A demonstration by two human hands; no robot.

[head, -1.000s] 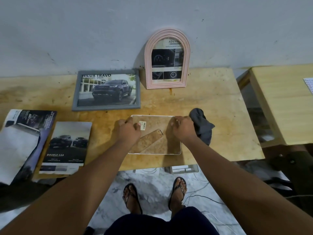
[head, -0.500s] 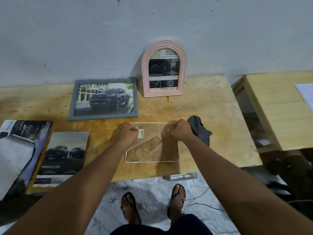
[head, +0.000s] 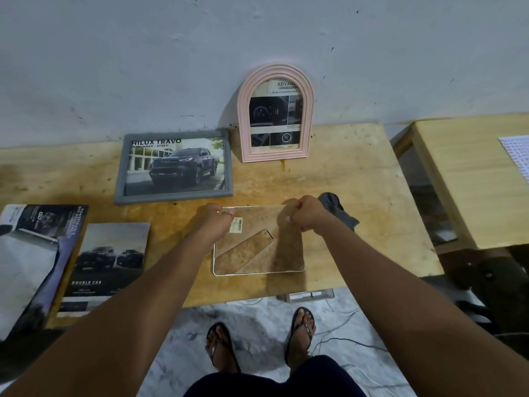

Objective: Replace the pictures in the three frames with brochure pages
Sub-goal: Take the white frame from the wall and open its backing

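A white-rimmed frame [head: 257, 253] lies face down on the wooden table [head: 357, 202], its brown backing and stand flap showing, with a small barcode label near its top left. My left hand [head: 217, 222] grips its top left corner and my right hand [head: 307, 214] grips its top right corner. A grey frame [head: 175, 167] with a dark truck page lies flat at the back. Leaning on the wall beside it is a pink arched frame [head: 275, 114] holding a brochure page.
Brochure pages lie at the left: a "Double Cab" page [head: 107, 265] and a dark brochure [head: 34, 253] with a white sheet on it. A dark cloth [head: 336, 210] sits right of the frame. A second wooden table [head: 469, 179] stands at the right. Cables run on the floor.
Both hands have slid up from the frame's back to its top corners and now grip the top edge. The camera view has tilted upward a little.
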